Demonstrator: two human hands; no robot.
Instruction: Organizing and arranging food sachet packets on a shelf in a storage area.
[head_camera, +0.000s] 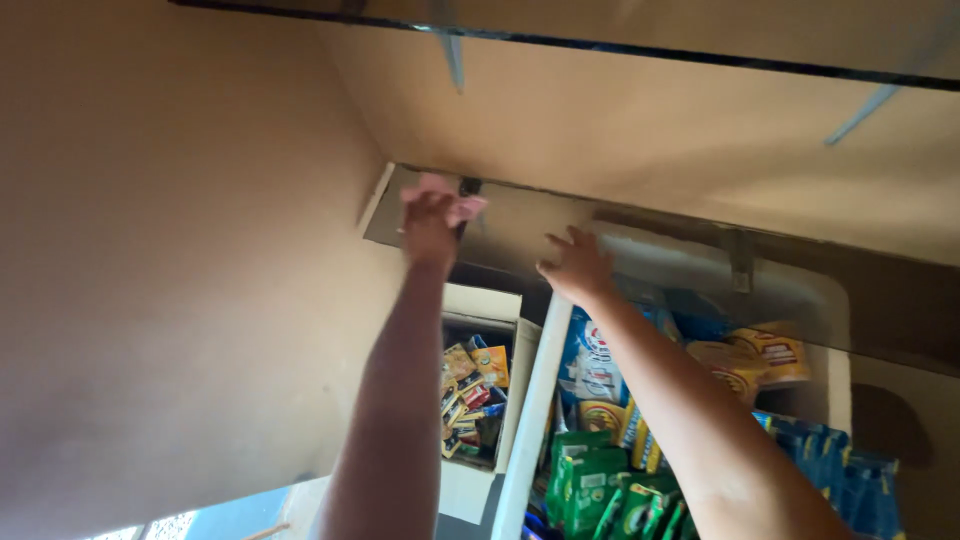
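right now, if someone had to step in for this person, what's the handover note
Left hand: raised to the high shelf, closed on a pink cloth pressed against the shelf's front edge.
Right hand: empty, fingers spread, flat against the shelf's underside beside it.
Below: an open carton of small packets, green boxes and yellow packs.
Done: cloth is at the shelf's left end.
Left: cannot tell how much has been wiped.

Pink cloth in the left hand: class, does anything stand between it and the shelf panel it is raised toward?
Nothing visible does. The left hand holds the pink cloth right up against the tan shelf panel. The right hand rests open on the same panel, off to the side.
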